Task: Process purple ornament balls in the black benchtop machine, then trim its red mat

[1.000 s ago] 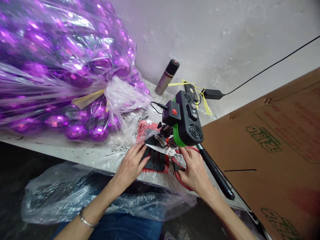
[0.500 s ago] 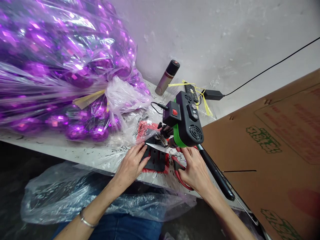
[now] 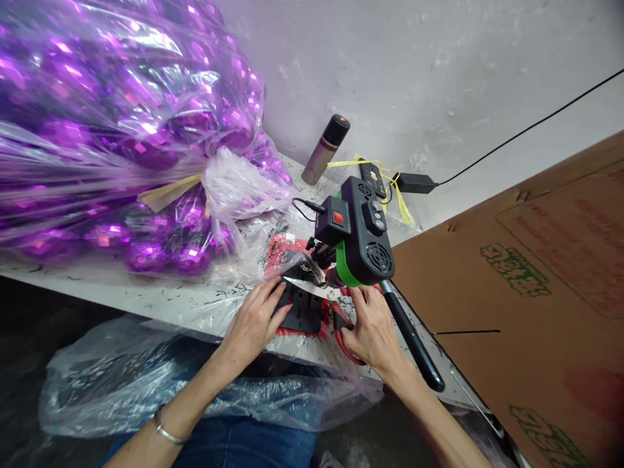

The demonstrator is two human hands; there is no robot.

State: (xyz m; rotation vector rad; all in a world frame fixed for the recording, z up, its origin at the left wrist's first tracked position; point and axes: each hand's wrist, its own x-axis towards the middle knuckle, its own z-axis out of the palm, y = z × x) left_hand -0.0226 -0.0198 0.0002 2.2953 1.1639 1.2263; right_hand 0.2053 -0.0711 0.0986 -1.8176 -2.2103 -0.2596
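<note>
My left hand (image 3: 253,318) lies flat with fingers stretched on a black perforated plate (image 3: 303,311) that rests on a red base (image 3: 283,250) at the table's front edge. My right hand (image 3: 370,325) rests fingers apart beside the plate, over a red loop-shaped handle (image 3: 344,343). Just above both hands sits a black and green machine (image 3: 363,237) with a red switch box (image 3: 334,221); a thin clear plastic strip (image 3: 312,290) runs under its head between my hands.
A big clear bag of shiny purple balls (image 3: 121,130) fills the left of the table. A grey spray can (image 3: 324,149), a black adapter (image 3: 412,184) with cable and yellow ties stand by the wall. A brown cardboard box (image 3: 536,273) is at right. A black pole (image 3: 412,341) runs down from the machine.
My right hand has slid slightly left toward the black plate. The left hand stays where it was.
</note>
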